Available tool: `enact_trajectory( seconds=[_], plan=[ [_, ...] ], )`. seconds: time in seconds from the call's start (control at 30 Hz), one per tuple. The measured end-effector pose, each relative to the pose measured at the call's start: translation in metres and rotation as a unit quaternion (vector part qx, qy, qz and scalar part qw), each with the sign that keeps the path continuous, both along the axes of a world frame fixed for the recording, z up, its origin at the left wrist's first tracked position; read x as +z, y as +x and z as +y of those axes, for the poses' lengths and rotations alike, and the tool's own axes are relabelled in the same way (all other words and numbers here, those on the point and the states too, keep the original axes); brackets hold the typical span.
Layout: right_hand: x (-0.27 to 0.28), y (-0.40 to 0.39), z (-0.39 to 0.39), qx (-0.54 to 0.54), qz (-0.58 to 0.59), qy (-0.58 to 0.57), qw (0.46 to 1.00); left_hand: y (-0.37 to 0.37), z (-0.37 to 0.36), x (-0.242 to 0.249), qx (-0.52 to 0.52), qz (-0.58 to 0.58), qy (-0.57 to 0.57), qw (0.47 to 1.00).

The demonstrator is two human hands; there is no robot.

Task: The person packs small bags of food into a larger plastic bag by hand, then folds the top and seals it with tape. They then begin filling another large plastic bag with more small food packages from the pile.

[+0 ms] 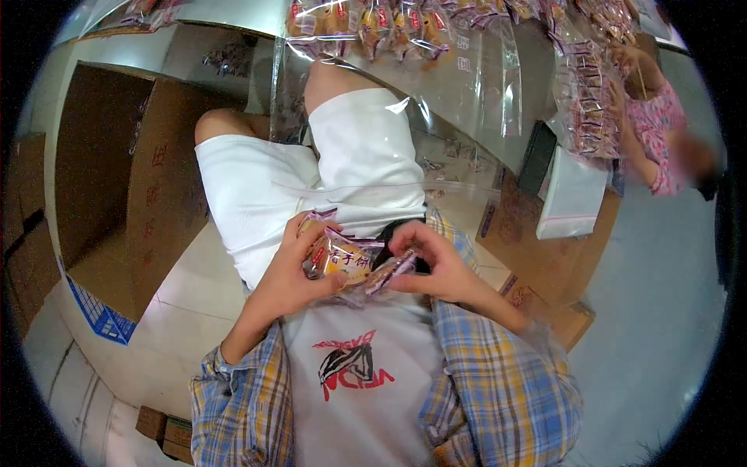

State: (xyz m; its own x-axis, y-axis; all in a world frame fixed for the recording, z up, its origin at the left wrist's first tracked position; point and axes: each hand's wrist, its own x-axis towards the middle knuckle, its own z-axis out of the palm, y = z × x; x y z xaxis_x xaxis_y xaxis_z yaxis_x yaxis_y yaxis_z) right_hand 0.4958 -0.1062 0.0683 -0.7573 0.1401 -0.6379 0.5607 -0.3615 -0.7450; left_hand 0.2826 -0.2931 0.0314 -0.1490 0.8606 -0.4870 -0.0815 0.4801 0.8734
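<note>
Close to my body, above my lap, several wrapped pastries point(349, 258) in clear film with purple edges and printed lettering are gathered between my two hands. My left hand point(299, 268) wraps round them from the left, its thumb pressed along the lower side. On the right, my right hand point(433, 265) pinches another wrapped pastry point(389, 274) tilted against the others. Part of each packet is covered by my fingers. A large clear plastic bag point(459, 86) hangs over the table edge beyond my knees, with wrapped pastries point(373, 27) lying on it.
An open cardboard box point(148, 179) stands at left, with a blue plastic basket point(101, 311) by it. At right, a stack of clear bags point(574, 194) rests on a cardboard box point(537, 241). Beyond, a person in pink point(657, 117) handles a bag packed with pastries point(587, 97).
</note>
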Motion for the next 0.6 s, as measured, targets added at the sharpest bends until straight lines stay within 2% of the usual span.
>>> enact_trajectory(
  seconds=[0.03,0.13,0.17,0.27,0.3,0.5,0.6],
  plan=[
    [0.005,0.002,0.007,0.053,-0.033,0.014,0.998,0.001,0.000,0.002,0.005,-0.006,-0.002,1.000],
    [0.038,-0.010,0.022,0.227,0.070,0.117,0.964,0.001,0.003,0.007,0.008,-0.008,-0.019,1.000],
    [0.047,-0.013,0.019,0.214,0.096,0.135,0.963,0.001,0.003,0.008,0.004,-0.006,-0.027,1.000],
    [0.045,-0.009,0.021,0.207,0.117,0.031,0.971,0.002,0.001,0.004,0.010,-0.011,-0.019,1.000],
    [0.038,-0.005,0.023,0.219,0.146,0.033,0.964,0.001,0.002,0.004,0.008,-0.010,-0.019,1.000],
    [0.028,0.005,0.018,0.217,0.119,0.049,0.968,0.001,-0.001,0.004,0.012,-0.021,-0.010,1.000],
    [0.034,0.004,0.015,0.142,0.070,0.008,0.987,-0.001,0.000,0.001,0.003,-0.027,-0.006,1.000]
  ],
)
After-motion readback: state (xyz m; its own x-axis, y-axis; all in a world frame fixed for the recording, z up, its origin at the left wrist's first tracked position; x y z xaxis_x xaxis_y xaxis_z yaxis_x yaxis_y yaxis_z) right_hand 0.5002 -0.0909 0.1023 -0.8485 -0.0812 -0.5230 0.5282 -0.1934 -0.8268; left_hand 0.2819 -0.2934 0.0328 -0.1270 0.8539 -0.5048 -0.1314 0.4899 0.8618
